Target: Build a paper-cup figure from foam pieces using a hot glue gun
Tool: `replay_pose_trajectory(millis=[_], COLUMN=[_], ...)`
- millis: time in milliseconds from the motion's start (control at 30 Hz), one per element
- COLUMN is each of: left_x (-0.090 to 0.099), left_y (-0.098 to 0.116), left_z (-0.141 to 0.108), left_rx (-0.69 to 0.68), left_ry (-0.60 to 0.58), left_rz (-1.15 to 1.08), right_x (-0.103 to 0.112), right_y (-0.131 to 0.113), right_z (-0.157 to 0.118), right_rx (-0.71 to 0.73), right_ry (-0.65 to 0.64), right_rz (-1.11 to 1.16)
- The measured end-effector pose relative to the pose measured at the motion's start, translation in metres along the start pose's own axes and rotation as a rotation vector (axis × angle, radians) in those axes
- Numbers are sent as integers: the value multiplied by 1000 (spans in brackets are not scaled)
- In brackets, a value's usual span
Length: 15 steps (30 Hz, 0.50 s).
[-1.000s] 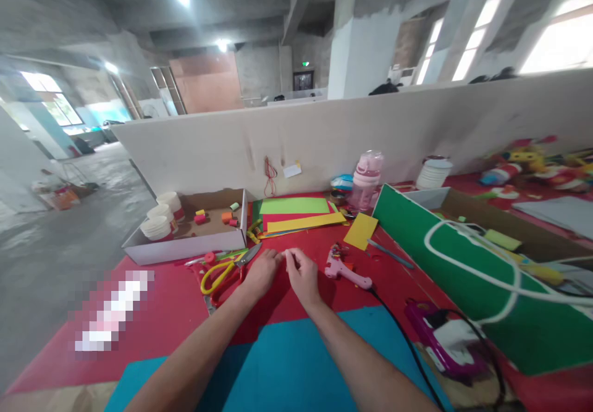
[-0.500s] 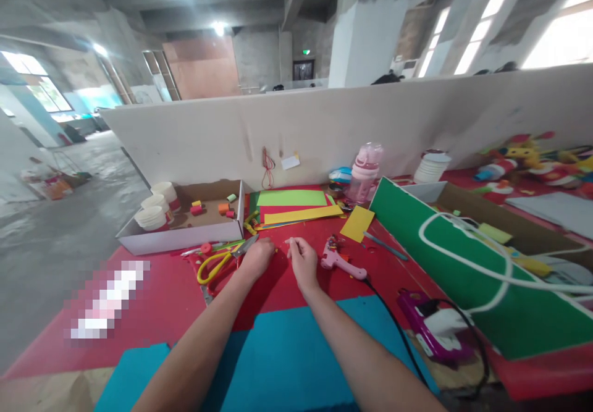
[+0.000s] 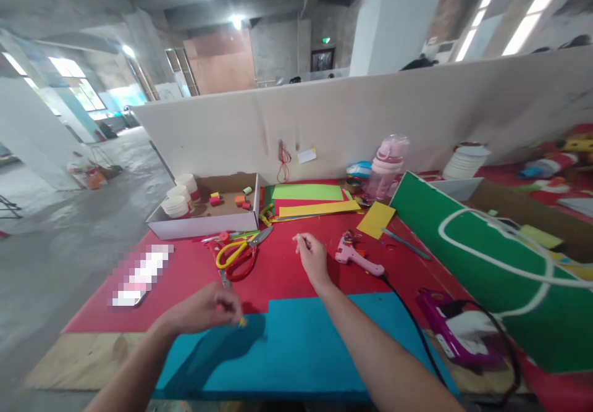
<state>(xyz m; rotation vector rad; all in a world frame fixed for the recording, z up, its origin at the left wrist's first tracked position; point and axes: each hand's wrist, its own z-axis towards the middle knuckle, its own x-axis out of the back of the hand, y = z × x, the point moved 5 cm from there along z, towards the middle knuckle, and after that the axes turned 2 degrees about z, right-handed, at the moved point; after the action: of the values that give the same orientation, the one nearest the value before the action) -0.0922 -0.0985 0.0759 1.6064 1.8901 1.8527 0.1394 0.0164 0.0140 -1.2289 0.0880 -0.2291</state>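
Observation:
My left hand (image 3: 210,307) hovers over the left part of the blue sheet (image 3: 306,350), fingers curled, somewhat blurred. At its fingertips is a small yellow piece (image 3: 243,322), too small to name further. Above the red tabletop (image 3: 282,264), my right hand (image 3: 314,257) is closed in a pinch; whatever it holds, if anything, I cannot make out. Between the hands and farther back lie scissors (image 3: 236,254) with yellow and red handles, blades partly apart. A pink glue gun (image 3: 356,256) rests just right of my right hand, its black cord running toward me.
An open box (image 3: 204,225) with white cups (image 3: 176,204) and small paper rolls stands back left. Coloured paper strips (image 3: 319,208), a yellow card (image 3: 376,219) and a pink bottle (image 3: 386,165) are behind. A green-sided box (image 3: 467,264) and purple power strip (image 3: 456,332) stand right.
My left hand has moved back toward me and left, away from my right hand and the scissors, with the yellow piece at its fingertips. My right hand stays pinched. The view has shifted left.

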Motion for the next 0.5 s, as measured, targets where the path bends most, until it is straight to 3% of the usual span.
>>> replay_pose_trajectory(millis=[33, 67, 100, 200, 367, 433, 500], left_x=[-7, -7, -3, 27, 81, 87, 81], left_y=[-1, -3, -4, -4, -15, -17, -11], left_z=[-14, -25, -31, -23, 36, 62, 88], left_rx=[17, 61, 94, 118, 252, 269, 194], left_ry=[-205, -313, -322, -104, 444, 543, 571], left_rz=[-26, -55, -39, 138, 533, 605, 565], right_x=[-1, -1, -2, -3, 1, 1, 0], right_y=[0, 0, 0, 0, 0, 0, 0], right_z=[0, -1, -1, 0, 1, 1, 1], right_rx=[0, 0, 0, -3, 9, 8, -6], right_ry=[-3, -8, -12, -16, -21, -25, -35], right_rz=[4, 7, 9, 7, -35, -38, -29])
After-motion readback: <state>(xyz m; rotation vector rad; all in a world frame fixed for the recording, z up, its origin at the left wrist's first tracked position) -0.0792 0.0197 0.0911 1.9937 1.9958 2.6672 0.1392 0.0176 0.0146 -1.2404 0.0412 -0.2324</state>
